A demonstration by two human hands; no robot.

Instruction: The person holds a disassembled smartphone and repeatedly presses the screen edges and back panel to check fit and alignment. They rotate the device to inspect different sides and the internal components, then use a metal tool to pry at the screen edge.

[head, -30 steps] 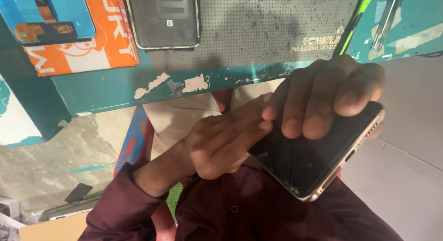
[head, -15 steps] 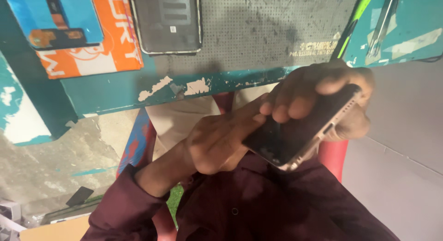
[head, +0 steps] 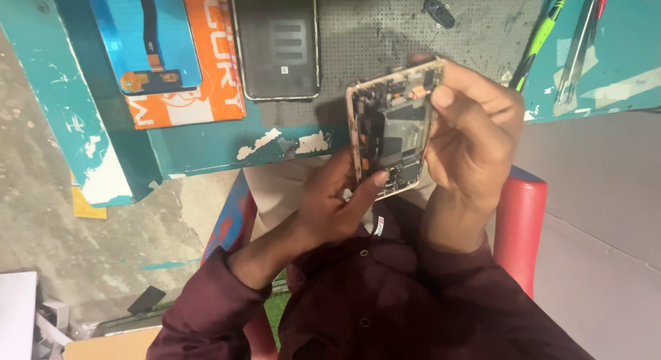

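Right hand [head: 475, 136], right of frame centre: wrapped around the right long edge of an opened phone [head: 394, 129], thumb laid across the upper right corner, fingers hidden behind the body. Left hand [head: 337, 205], below and left of the phone: fingers loosely curled, one fingertip touching the lower left edge of the frame, thumb up against the same side. Neither hand is spread flat; both pinch the edges.

Phone sits at centre frame, held upright in the air just in front of the bench edge [head: 275, 143], back cover off, circuit boards, shields and small orange flex connectors facing the camera.

Handling judgement: light, rigid along the metal rim, but fragile in the exposed middle. Flex ribbons and connectors would likely tear or lift under finger pressure. The smooth rim looks slippery. Best hold is on the long side rails, as now, keeping pads off the boards.

Outward: a dark glass panel [head: 277, 43] lies on the perforated mat [head: 372, 29] at upper centre. An orange and blue parts box [head: 172, 50] sits upper left. Green-handled tool [head: 540, 36] and tweezers [head: 575, 50] lie upper right. Red chair arm [head: 518, 222] at right.
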